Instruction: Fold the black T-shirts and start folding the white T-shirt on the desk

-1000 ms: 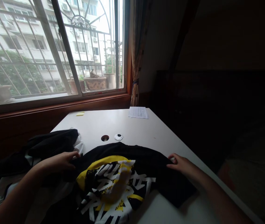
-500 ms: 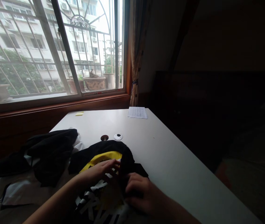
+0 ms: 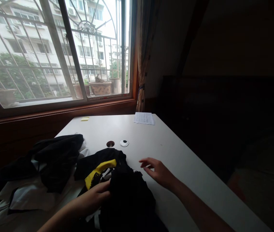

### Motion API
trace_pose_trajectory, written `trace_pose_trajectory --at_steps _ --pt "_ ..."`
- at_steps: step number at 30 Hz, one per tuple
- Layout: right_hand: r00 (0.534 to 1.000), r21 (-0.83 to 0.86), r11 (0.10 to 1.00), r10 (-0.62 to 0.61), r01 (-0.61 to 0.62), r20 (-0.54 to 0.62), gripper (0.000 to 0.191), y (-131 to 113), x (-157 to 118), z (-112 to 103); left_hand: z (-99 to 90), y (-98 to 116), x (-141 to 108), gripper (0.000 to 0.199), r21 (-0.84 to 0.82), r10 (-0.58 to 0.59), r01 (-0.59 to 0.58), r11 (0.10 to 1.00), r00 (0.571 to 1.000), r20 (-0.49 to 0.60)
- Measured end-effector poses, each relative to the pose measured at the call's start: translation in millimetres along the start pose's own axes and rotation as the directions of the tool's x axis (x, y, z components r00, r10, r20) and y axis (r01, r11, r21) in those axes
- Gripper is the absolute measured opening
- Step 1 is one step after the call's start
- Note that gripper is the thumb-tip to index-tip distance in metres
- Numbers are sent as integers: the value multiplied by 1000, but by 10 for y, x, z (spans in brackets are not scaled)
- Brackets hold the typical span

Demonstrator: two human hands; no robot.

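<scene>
One black shirt (image 3: 130, 196) lies bunched at lower centre, its side apparently being folded inward, the left hand (image 3: 100, 192) against it with grip hidden, the right hand (image 3: 158, 170) empty, loosely parted, probably needing next to straighten the cloth.

A barred window (image 3: 72, 48) lights the white table (image 3: 148, 137).

I see window (image 3: 61, 48) upper L of frame, pots (image 3: 100, 88) behind it; curtain (image 3: 142, 74) just R. On desk (image 3: 117, 127), mid-frame to btm: note (image 3: 85, 119) far L, papers (image 3: 144, 118) far R, hole (image 3: 110, 144) w/ cap (image 3: 121, 144) just R, shirt (image 3: 129, 193) btm ctr, clothes (image 3: 57, 151) btm L.
</scene>
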State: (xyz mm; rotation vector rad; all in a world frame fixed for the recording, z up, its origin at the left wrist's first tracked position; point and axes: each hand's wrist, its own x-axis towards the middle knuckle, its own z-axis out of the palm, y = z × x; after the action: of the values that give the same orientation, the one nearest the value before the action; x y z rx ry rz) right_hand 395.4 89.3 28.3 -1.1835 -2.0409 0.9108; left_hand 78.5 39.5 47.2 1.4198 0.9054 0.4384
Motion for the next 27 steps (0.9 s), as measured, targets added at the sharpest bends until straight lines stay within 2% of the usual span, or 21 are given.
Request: trace_pose_trajectory --at_steps 4,6,8,10,12,14,16,17,19,21,24,27 --pt "996 -209 974 -78 87 53 60 297 393 187 35 152 -314 42 127 -42 39 991 999 19" --pt "990 -217 968 -108 126 93 74 305 582 343 75 239 -413 38 180 -41 34 983 999 34" --pt "981 -180 970 -142 165 134 78 243 757 503 114 334 -488 33 218 -54 44 975 998 40" --pt "964 -118 969 -191 215 187 70 151 898 655 125 414 -559 31 250 -83 70 966 996 41" --pt "928 -48 955 -270 291 259 49 61 979 786 87 429 -637 31 289 -103 81 954 993 60" --pt "885 23 936 -340 352 318 31 0 984 868 -7 327 -724 34 308 -110 86 948 992 60" --pt "885 86 938 -346 337 313 24 -14 913 865 -139 94 -812 41 279 -97 101 955 995 -27" --pt "908 116 948 -316 295 274 23 1 855 824 -211 -58 -852 45 246 -84 111 963 990 -116" --pt "972 180 967 -201 178 124 17 63 709 667 -341 -377 -918 54 195 -21 80 978 957 -288" --pt "996 266 961 -54 73 -76 12 136 539 432 -426 -626 -951 56 178 39 47 983 892 -450" --pt "943 423 906 124 20 -309 12 174 254 27 -428 -728 -922 51 163 103 -7 987 800 -591" --pt "864 486 868 166 100 -475 18 112 -53 -350 -279 -578 -787 47 175 181 -90 980 763 -620"
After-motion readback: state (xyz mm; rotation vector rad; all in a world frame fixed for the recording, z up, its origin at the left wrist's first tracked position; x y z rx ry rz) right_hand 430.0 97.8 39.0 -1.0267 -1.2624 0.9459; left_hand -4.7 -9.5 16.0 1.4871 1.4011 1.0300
